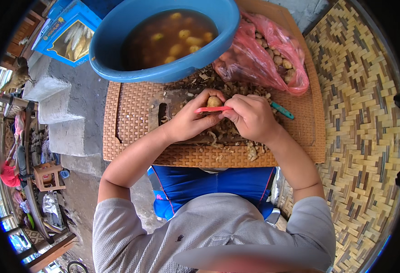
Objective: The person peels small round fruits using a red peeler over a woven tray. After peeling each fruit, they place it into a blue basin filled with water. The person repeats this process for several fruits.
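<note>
My left hand (195, 117) is closed round a small round brown potato (214, 101), held between thumb and fingers. In my right hand (253, 116) is a slim red peeler (212, 109), which lies across the near side of the potato; its blade does not show clearly. Both hands are close together over a worn cutting board (156, 111) with a slot at its left end. Brown peelings (222, 134) are strewn over the board and round it. A teal-handled tool (282, 110) rests just right of my right hand, its other end hidden.
Beyond my hands stands a big blue basin (163, 76) of brown water with several pale peeled potatoes. A pink plastic bag (250, 59) of potatoes lies at the woven table's (131, 107) far right. Concrete blocks (68, 132) and a blue box (68, 34) are to the left; a person (10, 170) is farther off.
</note>
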`<state>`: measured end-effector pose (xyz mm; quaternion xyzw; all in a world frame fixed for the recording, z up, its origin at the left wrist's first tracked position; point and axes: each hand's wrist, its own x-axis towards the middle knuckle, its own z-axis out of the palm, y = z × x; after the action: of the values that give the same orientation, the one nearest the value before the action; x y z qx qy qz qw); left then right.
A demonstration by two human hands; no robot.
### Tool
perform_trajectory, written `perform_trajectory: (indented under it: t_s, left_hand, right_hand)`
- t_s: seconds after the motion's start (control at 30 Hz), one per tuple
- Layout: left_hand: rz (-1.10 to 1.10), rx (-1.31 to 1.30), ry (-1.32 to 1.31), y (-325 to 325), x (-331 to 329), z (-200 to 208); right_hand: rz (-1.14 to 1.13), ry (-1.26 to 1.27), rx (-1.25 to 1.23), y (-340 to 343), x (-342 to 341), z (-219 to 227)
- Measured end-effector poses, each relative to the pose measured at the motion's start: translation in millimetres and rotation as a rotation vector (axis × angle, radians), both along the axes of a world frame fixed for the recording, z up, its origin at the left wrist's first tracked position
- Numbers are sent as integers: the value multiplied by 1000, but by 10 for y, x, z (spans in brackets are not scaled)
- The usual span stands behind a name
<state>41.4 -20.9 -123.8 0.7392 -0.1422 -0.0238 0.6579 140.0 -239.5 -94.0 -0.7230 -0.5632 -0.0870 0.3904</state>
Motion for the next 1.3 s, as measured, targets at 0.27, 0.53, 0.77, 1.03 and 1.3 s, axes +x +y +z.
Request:
perform_trajectory:
  t_s: [0.27, 0.53, 0.77, 1.03, 1.3]
  left_hand:
    - [49, 17, 40, 27, 12, -18]
    - [64, 40, 21, 20, 4, -14]
    - [-1, 151, -53, 1, -18, 16]
    - [38, 261, -151, 1, 6, 29]
    - [32, 270, -68, -3, -12, 67]
  right_hand:
    - [-7, -1, 8, -28, 114, 33]
    - [-45, -21, 46, -11, 79, -22]
    - [10, 0, 21, 19, 32, -32]
    - [-50, -14, 54, 22, 52, -34]
    - [-73, 47, 107, 11, 60, -49]
